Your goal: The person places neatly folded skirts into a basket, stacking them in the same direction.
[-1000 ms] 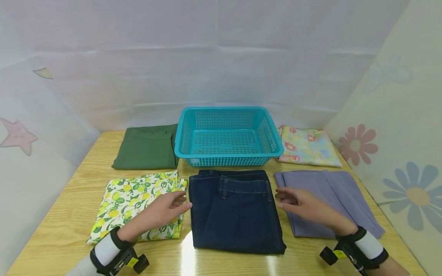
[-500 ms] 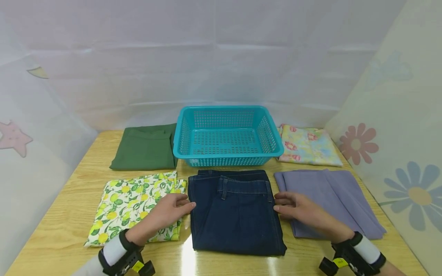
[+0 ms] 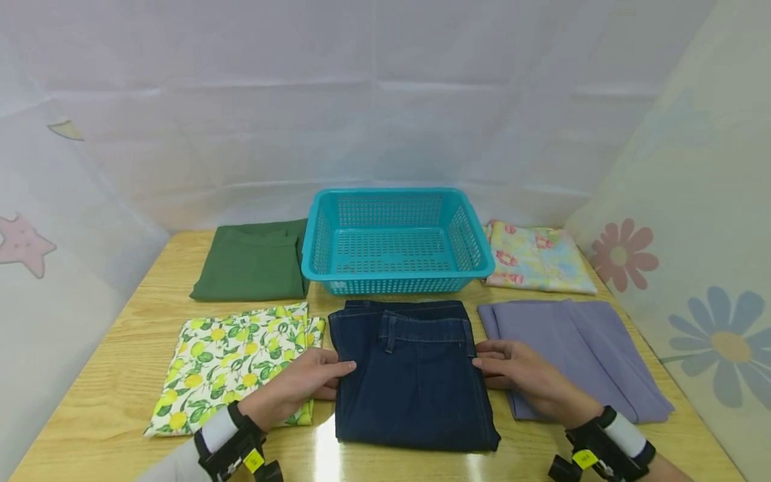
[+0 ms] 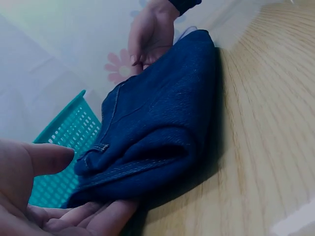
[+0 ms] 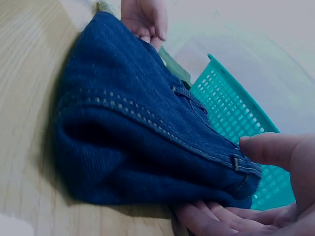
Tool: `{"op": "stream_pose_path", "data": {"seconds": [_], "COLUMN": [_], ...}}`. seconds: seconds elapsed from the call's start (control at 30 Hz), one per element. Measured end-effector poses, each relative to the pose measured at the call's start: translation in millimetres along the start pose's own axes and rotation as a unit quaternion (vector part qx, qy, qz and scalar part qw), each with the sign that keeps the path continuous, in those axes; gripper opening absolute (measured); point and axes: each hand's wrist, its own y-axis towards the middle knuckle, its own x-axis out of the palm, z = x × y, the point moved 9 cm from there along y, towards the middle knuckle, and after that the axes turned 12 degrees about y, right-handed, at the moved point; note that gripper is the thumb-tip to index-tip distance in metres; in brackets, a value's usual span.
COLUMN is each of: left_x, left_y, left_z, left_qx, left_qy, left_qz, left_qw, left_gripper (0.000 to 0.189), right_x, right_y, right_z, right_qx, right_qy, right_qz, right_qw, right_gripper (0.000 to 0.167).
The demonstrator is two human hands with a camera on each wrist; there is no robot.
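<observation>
Dark blue folded jeans (image 3: 415, 381) lie on the table, waistband with belt loops toward the far side. At their left edge is my left hand (image 3: 307, 380); in the left wrist view its fingers (image 4: 110, 216) reach under the folded denim, while the thumb stands apart above it. My right hand (image 3: 524, 375) is at the opposite edge. There, in the right wrist view, the fingers (image 5: 206, 219) slip beneath the fold and the thumb hovers near the waistband, spread from them. The fingertips under the jeans are hidden.
Behind the jeans stands a turquoise plastic basket (image 3: 397, 276) with nothing in it. Folded green cloth (image 3: 255, 264) and lemon-print cloth (image 3: 235, 361) lie left; floral cloth (image 3: 536, 258) and purple cloth (image 3: 572, 355) lie right. White sheeting (image 3: 373, 120) rises behind the wooden table (image 3: 114, 375).
Both hands have moved inward to the jeans' sides. The left thumb now overlaps the denim's left edge, and the right fingers have come up to the right edge. The jeans lie in place.
</observation>
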Motion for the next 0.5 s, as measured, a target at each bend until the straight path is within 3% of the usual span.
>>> {"op": "stream_pose_path", "data": {"seconds": [0.23, 0.37, 0.5], "left_x": [16.4, 25.7, 29.3], "left_y": [10.9, 15.9, 19.3], "left_z": [-2.6, -1.1, 0.4], "left_qx": [0.015, 0.042, 0.059], "left_qy": [-0.061, -0.098, -0.126], "left_qz": [-0.034, -0.056, -0.058], "left_qw": [0.9975, 0.9927, 0.9885], "left_gripper": [0.023, 0.046, 0.059], "right_x": [7, 9, 10], "right_y": [8.5, 10.4, 12.6], "right_z": [7, 7, 5], "right_qx": [0.013, 0.018, 0.015], "right_qy": [0.034, 0.038, 0.014], "right_qz": [0.015, 0.029, 0.041], "right_qw": [0.9992, 0.9987, 0.9989], "right_gripper": [0.081, 0.086, 0.090]}}
